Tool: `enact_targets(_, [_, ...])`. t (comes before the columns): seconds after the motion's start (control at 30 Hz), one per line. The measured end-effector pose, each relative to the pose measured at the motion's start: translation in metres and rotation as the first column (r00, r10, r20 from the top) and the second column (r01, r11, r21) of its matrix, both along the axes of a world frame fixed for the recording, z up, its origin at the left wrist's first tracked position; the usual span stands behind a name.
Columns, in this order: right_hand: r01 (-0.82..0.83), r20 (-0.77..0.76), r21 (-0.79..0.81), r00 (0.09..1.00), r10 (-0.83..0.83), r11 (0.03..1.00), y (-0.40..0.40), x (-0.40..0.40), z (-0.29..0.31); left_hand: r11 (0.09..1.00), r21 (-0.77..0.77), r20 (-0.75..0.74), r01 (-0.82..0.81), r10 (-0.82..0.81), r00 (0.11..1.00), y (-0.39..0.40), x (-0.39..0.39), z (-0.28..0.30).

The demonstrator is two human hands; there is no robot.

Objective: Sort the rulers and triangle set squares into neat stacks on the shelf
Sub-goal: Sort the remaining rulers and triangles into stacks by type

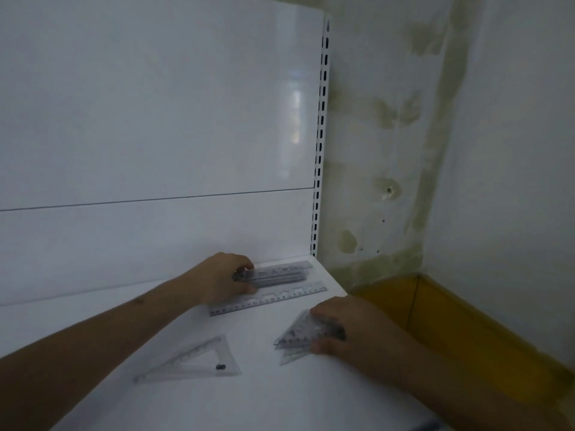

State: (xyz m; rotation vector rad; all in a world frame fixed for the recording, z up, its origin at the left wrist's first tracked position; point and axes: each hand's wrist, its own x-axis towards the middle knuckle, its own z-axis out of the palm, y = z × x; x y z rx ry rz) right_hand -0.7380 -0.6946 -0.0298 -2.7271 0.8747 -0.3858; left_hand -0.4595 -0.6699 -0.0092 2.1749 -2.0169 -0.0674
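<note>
My left hand (pixel 222 279) grips the ruler stack (pixel 280 275) against the back of the shelf (pixel 264 384); my right hand (pixel 339 328) pinches the set squares (pixel 295 335) near its front edge. I should square edges before adding the loose ruler (pixel 267 300).

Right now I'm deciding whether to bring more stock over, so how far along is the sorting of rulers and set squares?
Partly done. A ruler stack sits at the back of the shelf, gripped by the left hand. The right hand holds a stack of set squares. Still loose: one ruler in front of the stack and one set square lying apart.
</note>
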Motion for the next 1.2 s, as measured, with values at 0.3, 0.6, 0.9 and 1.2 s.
enact_targets(0.3, [0.019, -0.029, 0.033, 0.999, -0.018, 0.999, 0.003, -0.01, -0.001, 0.998, 0.014, -0.068, -0.064, 0.064, 0.996, -0.003, 0.001, -0.002])
enact_targets(0.6, [-0.065, 0.027, -0.135, 0.997, 0.069, 0.989, 0.067, 0.031, 0.036, 0.997, 0.037, -0.094, -0.063, 0.066, 0.993, 0.117, 0.054, 0.031])
enact_targets(0.9, [-0.392, -0.034, -0.128, 0.92, 0.391, 0.911, 0.246, 0.197, 0.042, 0.977, -0.037, -0.065, -0.211, 0.209, 0.976, 0.402, 0.159, 0.052])
enact_targets(1.2, [-0.615, -0.074, -0.067, 0.788, 0.611, 0.785, 0.38, 0.337, 0.021, 0.781, -0.163, -0.061, -0.603, 0.602, 0.796, 0.681, 0.267, 0.005])
